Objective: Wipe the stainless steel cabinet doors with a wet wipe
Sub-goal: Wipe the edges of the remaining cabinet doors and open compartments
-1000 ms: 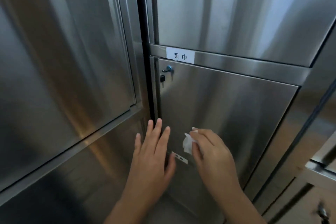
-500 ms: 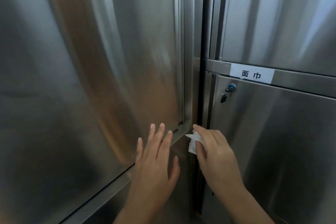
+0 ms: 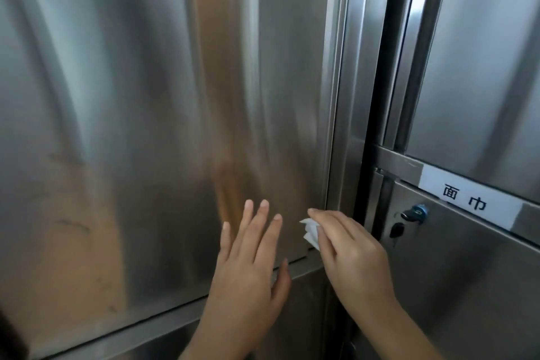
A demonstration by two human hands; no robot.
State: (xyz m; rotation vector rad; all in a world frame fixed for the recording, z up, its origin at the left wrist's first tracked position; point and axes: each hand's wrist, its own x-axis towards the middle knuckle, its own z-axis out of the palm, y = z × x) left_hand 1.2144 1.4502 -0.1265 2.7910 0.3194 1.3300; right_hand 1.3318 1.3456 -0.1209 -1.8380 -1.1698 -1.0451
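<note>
A tall stainless steel cabinet door (image 3: 152, 126) fills the left and middle of the head view. My right hand (image 3: 347, 260) pinches a small crumpled white wet wipe (image 3: 310, 233) and holds it against the door's lower right corner, beside the frame. To its left, my left hand (image 3: 248, 269) has straight, spread fingers lying on or just over the same door near its bottom edge. A second cabinet's lower door (image 3: 455, 286) stands to the right.
A white label with black characters (image 3: 467, 199) sits on the rail of the right cabinet. Below it is a blue lock with a key (image 3: 413, 213) in it. A dark vertical gap (image 3: 377, 96) separates the two cabinets.
The view and both hands have shifted left, from the right cabinet's lower door to the big left door. The wipe now sits at that door's lower right corner.
</note>
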